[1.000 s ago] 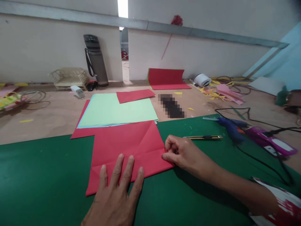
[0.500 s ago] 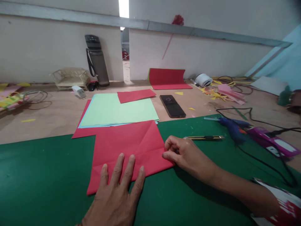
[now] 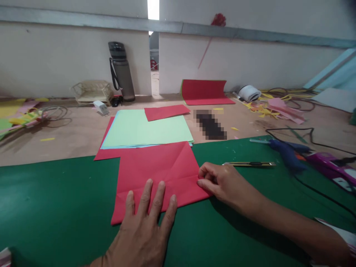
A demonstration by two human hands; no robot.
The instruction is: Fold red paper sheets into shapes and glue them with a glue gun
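A creased sheet of red paper point(image 3: 155, 165) lies on the green mat point(image 3: 63, 200), its near edge folded over in a strip. Across that strip my left hand point(image 3: 146, 218) rests flat with its fingers spread, pressing the paper down. My right hand point(image 3: 219, 180) is closed in a pinch at the sheet's right edge, thumb and forefinger on the paper. Just behind the right hand lies a utility knife point(image 3: 253, 164). A stack of pale green paper point(image 3: 150, 129) sits beyond the red sheet, with a small red strip point(image 3: 167, 112) on top.
A blue glue gun point(image 3: 287, 154) with its cord and a purple power strip point(image 3: 330, 167) are on the right. Further back stand a dark bottle point(image 3: 122, 74), a small woven bench point(image 3: 93, 92) and a folded red sheet point(image 3: 205, 92). Paper scraps point(image 3: 286, 110) lie at the back right.
The whole view has shifted, so things appear a little further right. Both hands keep the same hold on the red paper.
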